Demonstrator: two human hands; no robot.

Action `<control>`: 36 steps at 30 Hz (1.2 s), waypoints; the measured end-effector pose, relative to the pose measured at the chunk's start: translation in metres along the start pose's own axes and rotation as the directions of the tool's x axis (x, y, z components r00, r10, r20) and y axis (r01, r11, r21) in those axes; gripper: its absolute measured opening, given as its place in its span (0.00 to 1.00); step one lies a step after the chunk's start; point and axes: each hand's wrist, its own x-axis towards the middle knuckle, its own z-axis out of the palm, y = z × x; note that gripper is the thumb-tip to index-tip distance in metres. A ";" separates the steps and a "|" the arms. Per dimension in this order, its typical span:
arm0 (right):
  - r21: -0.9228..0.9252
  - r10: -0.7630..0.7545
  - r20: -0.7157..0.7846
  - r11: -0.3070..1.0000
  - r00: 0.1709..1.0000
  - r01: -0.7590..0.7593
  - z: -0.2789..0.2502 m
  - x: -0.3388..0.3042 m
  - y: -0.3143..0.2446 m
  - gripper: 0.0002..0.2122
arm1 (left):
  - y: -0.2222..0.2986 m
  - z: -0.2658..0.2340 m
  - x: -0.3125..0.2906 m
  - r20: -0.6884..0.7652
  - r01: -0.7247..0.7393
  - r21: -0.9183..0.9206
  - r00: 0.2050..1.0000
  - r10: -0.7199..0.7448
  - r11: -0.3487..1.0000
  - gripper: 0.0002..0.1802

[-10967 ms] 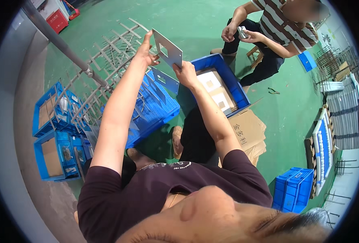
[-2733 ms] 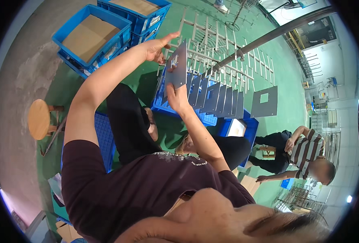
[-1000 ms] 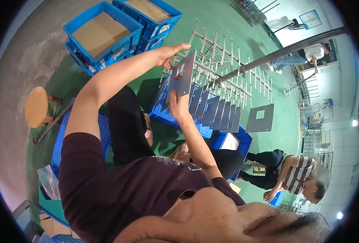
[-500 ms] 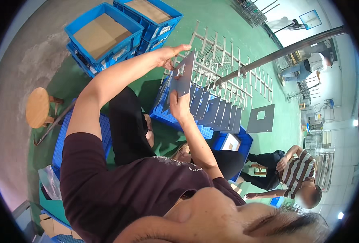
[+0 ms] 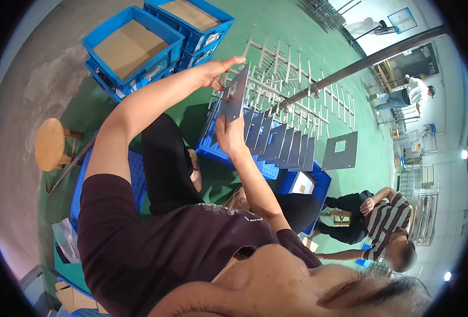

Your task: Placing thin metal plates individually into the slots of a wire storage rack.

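Observation:
A flat grey panel (image 5: pixel 232 107) with a rectangular cutout stands on edge between my hands, in front of a metal rack (image 5: pixel 281 95). My right hand (image 5: pixel 230 138) pinches its lower edge. At its upper end my left hand (image 5: pixel 216 73) is closed on the side edge, with one finger stretched out past the top; part of that grip is hidden. Several similar grey panels (image 5: pixel 284 148) hang in a row to the right. A further panel (image 5: pixel 340 150) with a square cutout hangs apart from them.
Blue crates (image 5: pixel 178 45) with cardboard inside stand at the far left. A metal pole (image 5: pixel 366 63) slants from the rack to the upper right. A wooden stool (image 5: pixel 50 143) is at left. A co-worker in a striped shirt (image 5: pixel 384 224) sits at right; another person (image 5: pixel 416 92) stands behind.
Both hands and the panel have shifted very slightly left, with the grip unchanged. The seated co-worker's arm and the far person have moved a little.

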 end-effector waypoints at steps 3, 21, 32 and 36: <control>0.023 0.041 -0.020 0.999 0.999 -0.040 0.000 0.000 -0.001 0.23 | -0.001 0.000 0.002 -0.013 0.016 0.002 1.000 -0.016 1.000 0.50; 0.121 0.112 -0.036 0.987 0.993 -0.107 -0.001 -0.009 0.013 0.23 | -0.001 -0.013 0.002 0.212 0.149 0.140 0.961 -0.177 0.979 0.60; 0.164 0.020 -0.055 0.986 0.998 -0.011 -0.002 -0.009 0.016 0.23 | -0.010 -0.016 0.016 0.212 0.175 0.052 0.960 -0.182 0.983 0.61; 0.108 0.017 -0.019 0.994 1.000 -0.015 -0.007 -0.011 0.006 0.22 | -0.009 -0.005 0.007 0.134 0.071 -0.005 0.988 -0.070 0.997 0.59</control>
